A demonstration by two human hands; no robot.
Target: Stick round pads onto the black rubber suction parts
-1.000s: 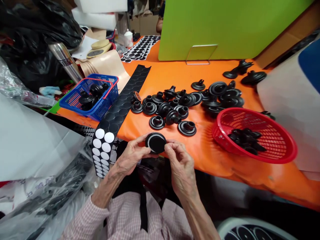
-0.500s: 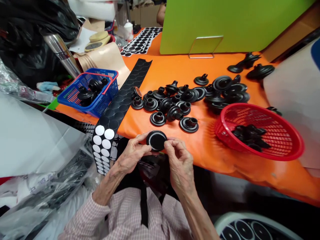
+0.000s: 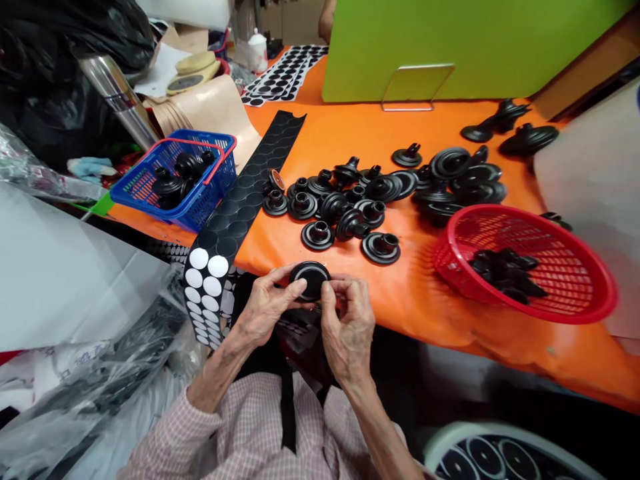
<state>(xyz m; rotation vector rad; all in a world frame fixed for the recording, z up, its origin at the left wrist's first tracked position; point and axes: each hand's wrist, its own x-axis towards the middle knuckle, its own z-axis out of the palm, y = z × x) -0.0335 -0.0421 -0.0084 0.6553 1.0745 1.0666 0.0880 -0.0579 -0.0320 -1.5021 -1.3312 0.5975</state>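
Observation:
Between my two hands is a round black disc-shaped part (image 3: 312, 275), its flat face turned up toward me, just off the table's front edge. My left hand (image 3: 273, 300) grips its left side, the thumb lying on the face. On the right rim, the thumb and fingertips of my right hand (image 3: 347, 323) pinch the disc. Several similar black parts with short stems (image 3: 320, 235) lie on the orange table (image 3: 280, 250) just beyond. To the left, a black strip of round stickers (image 3: 235, 207) runs over the table edge, with bare white circles near its hanging end.
At right stands a red basket (image 3: 590, 267) with black pieces inside. A blue basket (image 3: 207, 207) holding black parts is at left, near a steel flask (image 3: 117, 100). A green board (image 3: 400, 40) rises at the back. Below right is a pale-rimmed container (image 3: 435, 443) of black discs.
My left thumb has moved farther onto the disc's face. My right hand has shifted slightly left, still at the rim. The view has moved a little.

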